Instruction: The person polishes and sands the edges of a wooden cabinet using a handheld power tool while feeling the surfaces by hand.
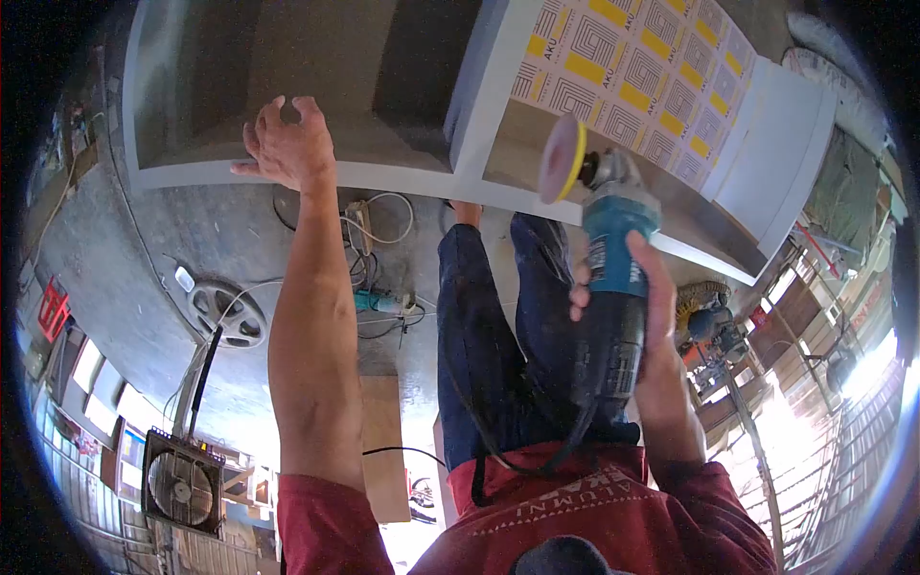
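Note:
A teal and black angle grinder with a round sanding disc edged in yellow is held in my right hand, its fingers wrapped round the body. The disc stands upright, near the front edge of a grey-white cabinet frame. My left hand is over the frame's left part, fingers apart and curved, holding nothing. Whether it touches the frame's edge I cannot tell. A black cord hangs from the grinder across my front.
Patterned yellow and white sheeting covers a panel inside the frame. On the floor lie a cable reel, a power strip and another teal tool. A square fan stands at the lower left.

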{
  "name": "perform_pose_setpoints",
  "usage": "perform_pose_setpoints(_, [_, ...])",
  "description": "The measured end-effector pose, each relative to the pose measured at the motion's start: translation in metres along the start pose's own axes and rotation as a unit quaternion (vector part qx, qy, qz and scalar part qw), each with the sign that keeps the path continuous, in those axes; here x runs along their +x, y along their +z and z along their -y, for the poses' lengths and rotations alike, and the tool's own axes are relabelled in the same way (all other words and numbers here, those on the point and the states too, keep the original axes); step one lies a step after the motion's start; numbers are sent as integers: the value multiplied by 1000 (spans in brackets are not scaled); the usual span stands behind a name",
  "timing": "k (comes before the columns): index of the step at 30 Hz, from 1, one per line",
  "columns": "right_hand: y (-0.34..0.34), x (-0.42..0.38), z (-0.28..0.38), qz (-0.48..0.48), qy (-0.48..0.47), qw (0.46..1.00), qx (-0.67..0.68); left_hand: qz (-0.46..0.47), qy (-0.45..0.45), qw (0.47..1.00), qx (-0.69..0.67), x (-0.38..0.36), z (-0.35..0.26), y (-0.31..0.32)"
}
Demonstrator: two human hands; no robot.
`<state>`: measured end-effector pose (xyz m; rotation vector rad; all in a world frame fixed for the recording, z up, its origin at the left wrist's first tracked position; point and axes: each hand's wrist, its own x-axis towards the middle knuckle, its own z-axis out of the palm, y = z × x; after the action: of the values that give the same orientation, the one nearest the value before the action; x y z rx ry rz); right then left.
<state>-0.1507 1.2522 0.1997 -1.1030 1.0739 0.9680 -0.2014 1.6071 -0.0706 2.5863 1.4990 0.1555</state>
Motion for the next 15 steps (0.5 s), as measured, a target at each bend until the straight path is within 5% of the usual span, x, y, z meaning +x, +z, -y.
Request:
perform_pose_setpoints(7, [29,20,-31,35,69,985,151,24,-47,998,19,0,-9,-4])
perform_pose_setpoints(15, [43,34,-26,23,69,989,132,44,-50,998,16,-1,-10,-6])
